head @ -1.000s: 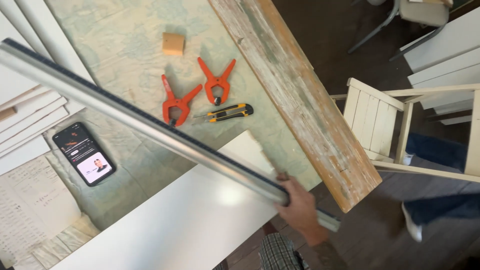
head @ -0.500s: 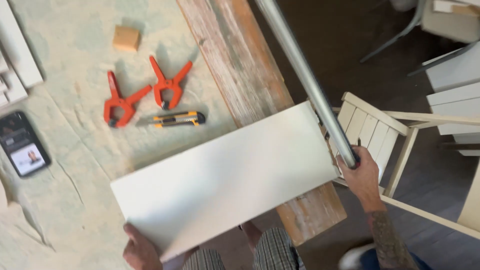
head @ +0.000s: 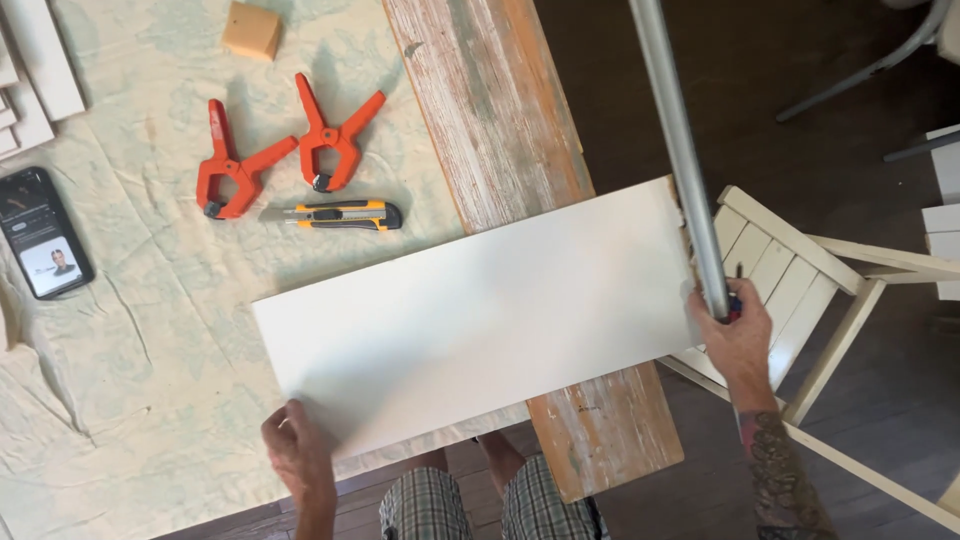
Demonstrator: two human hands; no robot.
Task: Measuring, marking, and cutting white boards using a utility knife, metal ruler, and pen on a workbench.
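A long white board lies across the cloth-covered table and over a weathered wooden plank. My left hand presses on the board's near left corner. My right hand grips the lower end of a long grey metal straightedge at the board's right end; the bar runs up and away past the top of the view. A small dark item shows under my right fingers.
Two orange spring clamps, a yellow-and-black utility knife, a small wooden block and a phone lie on the cloth. White slats sit at the far left. A white wooden chair stands to the right.
The white board has shifted left and nearer. My right hand has swung the metal bar's near end to the board's right edge, standing more upright in view.
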